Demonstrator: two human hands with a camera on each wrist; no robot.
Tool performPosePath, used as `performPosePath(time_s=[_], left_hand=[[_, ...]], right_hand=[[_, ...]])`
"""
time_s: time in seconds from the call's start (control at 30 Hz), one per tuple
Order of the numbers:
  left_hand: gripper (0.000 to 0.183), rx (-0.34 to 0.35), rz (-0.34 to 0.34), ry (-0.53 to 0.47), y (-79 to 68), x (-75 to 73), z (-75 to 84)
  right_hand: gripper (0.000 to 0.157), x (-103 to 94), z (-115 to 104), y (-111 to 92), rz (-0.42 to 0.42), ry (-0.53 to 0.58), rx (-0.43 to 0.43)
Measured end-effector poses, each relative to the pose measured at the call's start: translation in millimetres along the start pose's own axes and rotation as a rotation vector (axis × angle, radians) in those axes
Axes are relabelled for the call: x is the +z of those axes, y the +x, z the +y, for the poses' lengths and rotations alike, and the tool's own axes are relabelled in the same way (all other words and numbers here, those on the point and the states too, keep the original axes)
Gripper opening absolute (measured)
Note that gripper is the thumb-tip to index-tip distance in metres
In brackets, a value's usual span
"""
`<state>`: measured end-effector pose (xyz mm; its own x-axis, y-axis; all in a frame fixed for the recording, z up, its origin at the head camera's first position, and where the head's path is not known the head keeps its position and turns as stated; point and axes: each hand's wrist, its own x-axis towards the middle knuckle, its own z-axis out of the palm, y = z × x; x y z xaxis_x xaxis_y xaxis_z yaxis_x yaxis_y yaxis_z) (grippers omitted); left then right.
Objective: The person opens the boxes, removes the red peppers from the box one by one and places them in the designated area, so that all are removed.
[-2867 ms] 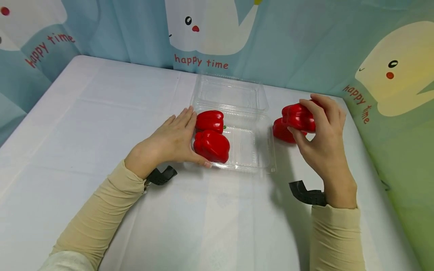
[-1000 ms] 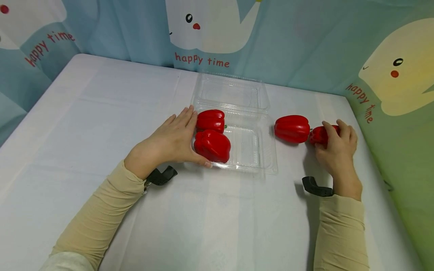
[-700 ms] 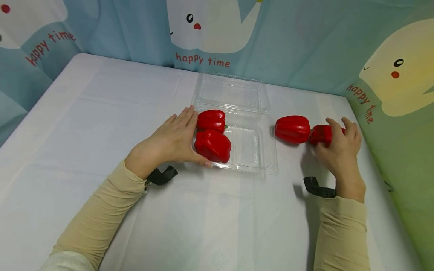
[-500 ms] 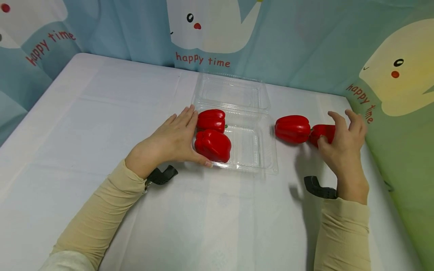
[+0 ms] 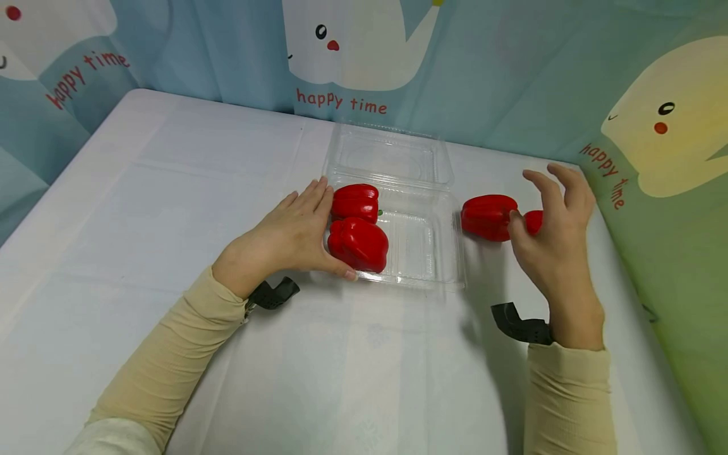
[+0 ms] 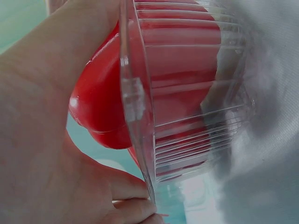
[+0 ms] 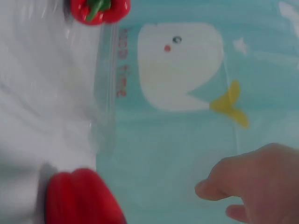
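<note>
L hand [image 5: 284,237], fingers together, on box [image 5: 411,246] rim; R hand [image 5: 554,237] spread, prob. above pepper [image 5: 534,222].

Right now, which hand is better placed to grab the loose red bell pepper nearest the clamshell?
Probably the right hand: it holds nothing and is close to that red bell pepper. The left hand touches the left edge of the clamshell, farther away.

Head view from above, closer wrist views, peppers [image 5: 359,245] shared

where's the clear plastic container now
Near the head view's centre, the clear plastic container lies open, left hand against its left edge, two red bell peppers to its right.
</note>
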<state>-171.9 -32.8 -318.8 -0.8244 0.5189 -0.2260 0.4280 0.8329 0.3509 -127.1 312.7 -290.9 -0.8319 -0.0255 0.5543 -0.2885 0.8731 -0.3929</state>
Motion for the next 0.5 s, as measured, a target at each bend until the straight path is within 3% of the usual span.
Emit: performPosePath(time_s=[0.3, 0.5], left_hand=[[0.138, 0.003, 0.008, 0.003, 0.0, 0.2, -0.3], [0.138, 0.005, 0.007, 0.012, -0.2, 0.0, 0.0]], right_hand=[[0.061, 10.0, -26, -1, -0.088, 0.047, -0.001], [0.062, 25.3, -42, -4, -0.164, 0.087, -0.108]])
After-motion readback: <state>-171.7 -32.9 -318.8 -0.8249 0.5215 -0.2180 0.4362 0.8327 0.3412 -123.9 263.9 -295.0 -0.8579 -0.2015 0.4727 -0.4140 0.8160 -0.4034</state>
